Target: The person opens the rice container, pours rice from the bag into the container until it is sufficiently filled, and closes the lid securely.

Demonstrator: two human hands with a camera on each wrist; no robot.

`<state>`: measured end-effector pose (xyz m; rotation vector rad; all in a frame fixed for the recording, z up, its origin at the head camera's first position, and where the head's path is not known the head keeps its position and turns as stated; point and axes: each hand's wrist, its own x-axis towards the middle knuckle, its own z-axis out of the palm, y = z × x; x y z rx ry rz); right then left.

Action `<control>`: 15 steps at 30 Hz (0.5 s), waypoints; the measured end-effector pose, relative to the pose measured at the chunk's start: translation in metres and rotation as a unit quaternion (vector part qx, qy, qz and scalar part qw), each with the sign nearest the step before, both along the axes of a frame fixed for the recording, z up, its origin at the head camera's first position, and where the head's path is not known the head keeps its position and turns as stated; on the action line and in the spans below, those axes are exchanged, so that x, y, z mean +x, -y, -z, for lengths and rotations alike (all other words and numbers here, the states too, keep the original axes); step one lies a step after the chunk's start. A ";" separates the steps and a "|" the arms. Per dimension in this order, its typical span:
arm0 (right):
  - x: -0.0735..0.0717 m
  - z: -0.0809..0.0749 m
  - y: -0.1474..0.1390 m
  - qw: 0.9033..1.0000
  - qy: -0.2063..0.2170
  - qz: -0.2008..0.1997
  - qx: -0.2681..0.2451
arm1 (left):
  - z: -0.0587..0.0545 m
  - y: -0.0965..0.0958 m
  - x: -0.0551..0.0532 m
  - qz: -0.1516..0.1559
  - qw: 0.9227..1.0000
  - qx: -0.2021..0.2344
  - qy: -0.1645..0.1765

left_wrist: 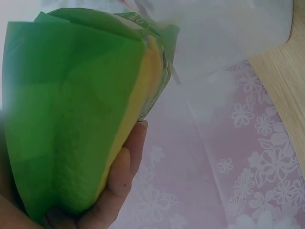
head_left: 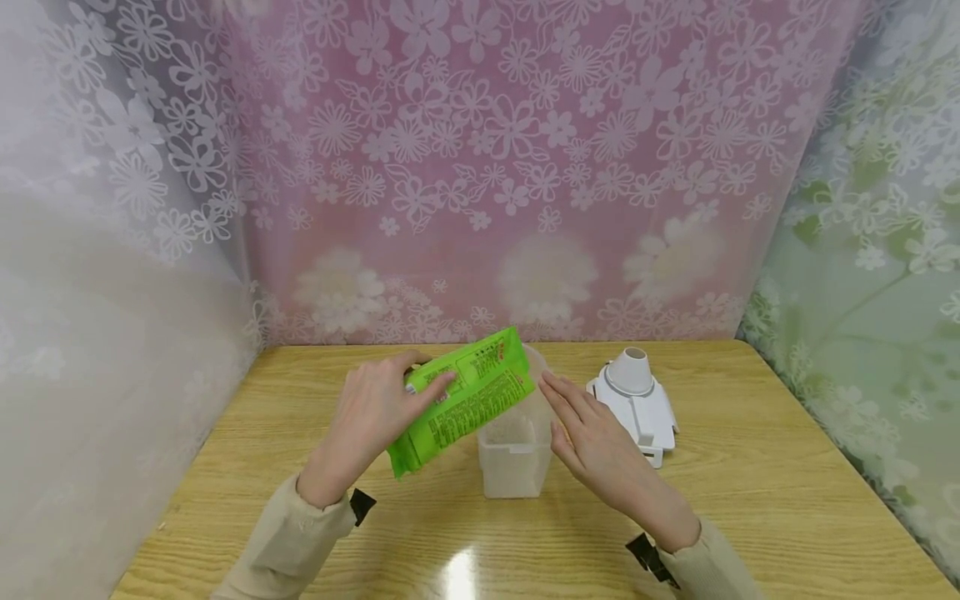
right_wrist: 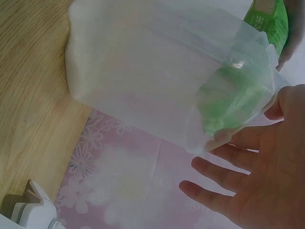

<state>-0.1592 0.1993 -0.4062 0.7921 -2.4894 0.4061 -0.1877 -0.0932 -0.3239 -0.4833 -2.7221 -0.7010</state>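
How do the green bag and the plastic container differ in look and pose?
Colour: the bag is bright green with printed text; the container is whitish and see-through.
Pose: the bag tilts down toward the container's mouth, while the container stands upright.
Support: the left hand grips the bag; the container rests on the table.
Shared: each has a hand at it, the right hand being by the container's rim.
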 end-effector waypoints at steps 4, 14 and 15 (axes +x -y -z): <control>-0.001 0.000 0.000 1.000 -0.004 -0.002 0.000 | -0.002 -0.001 -0.002 0.000 1.000 -0.005 -0.005; 0.000 -0.001 0.000 1.000 0.004 0.001 0.002 | -0.004 -0.001 -0.003 0.017 0.999 -0.014 -0.032; 0.000 -0.001 0.000 1.000 0.004 0.001 0.003 | -0.004 -0.001 -0.004 0.018 0.999 -0.017 -0.032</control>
